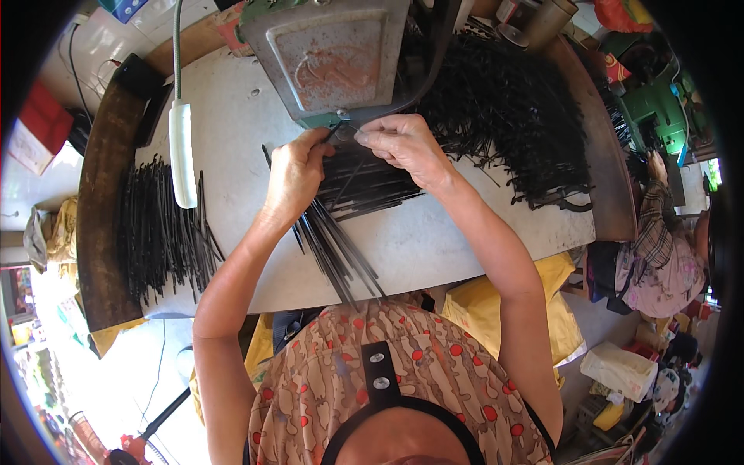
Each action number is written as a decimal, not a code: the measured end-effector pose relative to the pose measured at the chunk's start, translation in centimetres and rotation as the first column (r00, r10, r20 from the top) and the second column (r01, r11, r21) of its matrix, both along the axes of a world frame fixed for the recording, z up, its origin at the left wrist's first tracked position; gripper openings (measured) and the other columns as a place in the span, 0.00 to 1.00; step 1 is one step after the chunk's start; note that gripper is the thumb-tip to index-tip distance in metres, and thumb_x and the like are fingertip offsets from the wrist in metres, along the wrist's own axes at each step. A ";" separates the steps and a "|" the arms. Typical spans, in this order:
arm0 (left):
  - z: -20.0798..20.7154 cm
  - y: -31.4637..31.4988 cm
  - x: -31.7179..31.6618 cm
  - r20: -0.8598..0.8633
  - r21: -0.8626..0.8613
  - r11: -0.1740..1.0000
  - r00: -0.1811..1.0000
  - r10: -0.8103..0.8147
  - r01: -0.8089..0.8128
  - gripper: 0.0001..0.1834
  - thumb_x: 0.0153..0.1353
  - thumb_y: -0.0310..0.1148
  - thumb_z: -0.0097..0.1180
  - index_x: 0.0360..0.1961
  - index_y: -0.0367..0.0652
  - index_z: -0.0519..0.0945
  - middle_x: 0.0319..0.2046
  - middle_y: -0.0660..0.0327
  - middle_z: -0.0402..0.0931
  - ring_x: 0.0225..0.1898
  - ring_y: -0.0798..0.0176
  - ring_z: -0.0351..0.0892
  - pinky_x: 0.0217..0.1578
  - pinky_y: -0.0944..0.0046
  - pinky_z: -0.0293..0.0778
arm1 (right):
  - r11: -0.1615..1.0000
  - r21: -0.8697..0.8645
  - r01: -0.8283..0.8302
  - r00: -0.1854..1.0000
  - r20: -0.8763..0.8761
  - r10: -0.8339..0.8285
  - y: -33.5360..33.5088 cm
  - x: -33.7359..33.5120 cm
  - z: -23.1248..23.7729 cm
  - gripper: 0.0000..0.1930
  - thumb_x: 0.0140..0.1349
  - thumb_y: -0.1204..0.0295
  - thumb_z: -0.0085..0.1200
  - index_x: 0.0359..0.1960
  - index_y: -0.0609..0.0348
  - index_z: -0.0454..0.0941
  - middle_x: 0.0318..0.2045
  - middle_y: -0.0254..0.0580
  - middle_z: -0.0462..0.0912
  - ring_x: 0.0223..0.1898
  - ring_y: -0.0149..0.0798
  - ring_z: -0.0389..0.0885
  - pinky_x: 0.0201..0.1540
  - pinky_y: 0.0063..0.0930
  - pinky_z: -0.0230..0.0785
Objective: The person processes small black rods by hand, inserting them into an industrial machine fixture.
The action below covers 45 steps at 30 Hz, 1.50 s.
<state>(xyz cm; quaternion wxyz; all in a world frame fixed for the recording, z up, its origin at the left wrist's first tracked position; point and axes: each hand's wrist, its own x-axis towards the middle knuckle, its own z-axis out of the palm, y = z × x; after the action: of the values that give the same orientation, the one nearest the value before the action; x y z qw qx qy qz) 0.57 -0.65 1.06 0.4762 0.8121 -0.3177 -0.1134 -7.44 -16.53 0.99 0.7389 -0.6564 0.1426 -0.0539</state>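
1. Containers: beneath the tabletop [473,232], nearer the wearer than the fingers, yellow sacks [504,302] bulge and crease; their contents cannot be seen. Well beyond the right fingers, near the far edge, stand a clear jar [511,17] and a brown cylindrical cup [550,19]; what they hold is too small to tell.
2. The left hand [298,169] has thumb and forefinger pinched on a slim dark strip [332,133], just below the machine [333,70].
3. The right hand [404,151], just beside it, has its fingertips brought together; whether they grip anything thin is too small to tell.
4. Below the left fingers, a loose bundle [333,244] of long, narrow, slightly glossy black strips fans toward the wearer. More strips lie in a layer [368,186] under both hands.
5. Well left of the fingers is a shaggy row of strips [167,232]; to their right, a tangled black heap [511,101].
6. Tabletop: pale, smooth, scuffed, with a raised brown rim [108,194]. The machine's boxy grey metal is rust-stained.
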 end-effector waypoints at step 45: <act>0.4 1.5 0.9 -0.117 -0.017 0.991 0.985 0.127 -0.130 0.06 0.52 0.26 0.50 0.31 0.34 0.71 0.16 0.57 0.72 0.15 0.71 0.70 0.18 0.70 0.66 | 0.897 0.397 0.194 0.974 0.030 -0.224 -1.5 -0.3 -1.4 0.06 0.58 0.76 0.47 0.32 0.68 0.72 0.28 0.45 0.76 0.31 0.38 0.79 0.34 0.27 0.75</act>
<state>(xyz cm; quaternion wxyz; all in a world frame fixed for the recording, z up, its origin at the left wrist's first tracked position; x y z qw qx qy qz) 1.48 0.84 1.48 0.5100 0.8171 -0.2378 -0.1254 -7.72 -17.98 -0.41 0.8498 -0.4736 0.1924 -0.1282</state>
